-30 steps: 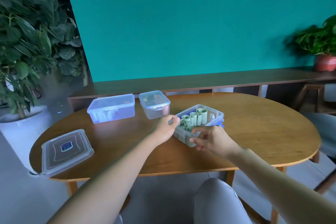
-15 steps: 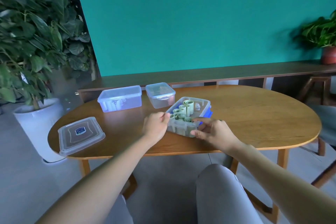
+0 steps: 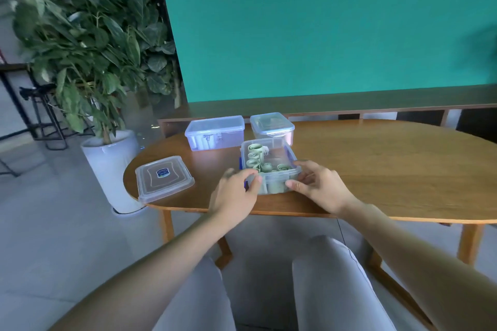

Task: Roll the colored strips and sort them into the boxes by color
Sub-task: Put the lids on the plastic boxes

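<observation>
An open clear plastic box stands near the front edge of the wooden table. Several rolled green strips stand packed inside it. My left hand grips the box's near left corner, its fingers curled against the side wall. At the near right corner my right hand holds the box, thumb on the front wall and fingers on the right rim. The lower part of the box is hidden behind both hands.
A loose clear lid lies at the table's left end. Two closed clear boxes stand behind the open one: a wide box with pale rolls and a smaller box. A potted plant stands left of the table; my knees are below.
The box has been turned from a slant to square with me and drawn closer to the front edge. Both hands stayed at its near corners. My view shifted right and down.
</observation>
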### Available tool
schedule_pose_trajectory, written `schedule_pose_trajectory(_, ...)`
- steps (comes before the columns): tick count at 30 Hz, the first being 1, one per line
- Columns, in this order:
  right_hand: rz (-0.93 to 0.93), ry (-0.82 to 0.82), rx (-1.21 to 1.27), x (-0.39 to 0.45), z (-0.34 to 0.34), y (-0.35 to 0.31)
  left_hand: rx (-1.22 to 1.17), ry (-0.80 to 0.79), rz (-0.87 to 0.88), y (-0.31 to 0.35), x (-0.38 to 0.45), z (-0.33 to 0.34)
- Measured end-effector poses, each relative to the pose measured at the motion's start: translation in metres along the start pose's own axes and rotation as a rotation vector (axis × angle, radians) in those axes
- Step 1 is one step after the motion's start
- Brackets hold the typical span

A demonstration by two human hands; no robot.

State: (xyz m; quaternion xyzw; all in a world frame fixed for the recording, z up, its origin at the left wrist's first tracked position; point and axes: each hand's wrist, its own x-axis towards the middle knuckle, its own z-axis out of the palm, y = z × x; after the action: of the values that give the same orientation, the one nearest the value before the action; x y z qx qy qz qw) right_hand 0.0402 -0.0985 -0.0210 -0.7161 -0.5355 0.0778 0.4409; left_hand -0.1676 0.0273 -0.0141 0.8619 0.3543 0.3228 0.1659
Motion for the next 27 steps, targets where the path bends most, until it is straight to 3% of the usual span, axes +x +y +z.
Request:
schedule_pose_trajectory(6,-0.003,-0.026,-0.017,0.007,0.013,-0.007,-0.047,0.055,0.129,-0.03,-0.007,-0.024)
schedule_pose_trajectory(10,0.008,0.013,-0.046,0.002,0.019,-0.014,-0.051,0.135,0.011,-0.066,-0.003,-0.042)
schedule_pose_trajectory(13,-0.041,0.177,-0.099,-0.004,0.025,-0.02,0.038,0.182,-0.074,-0.099,0.004,-0.056)
schedule_pose_trajectory(16,-0.096,0.267,-0.117,-0.01,0.032,-0.033,0.232,0.122,-0.169,-0.131,0.009,-0.07)
schedule_pose_trajectory(19,-0.128,0.258,-0.156,-0.013,0.04,-0.048,0.32,0.032,-0.263,-0.149,0.008,-0.078)
schedule_pose_trajectory(27,-0.135,0.168,-0.22,-0.015,0.056,-0.068,0.288,0.015,-0.183,-0.151,0.001,-0.082)
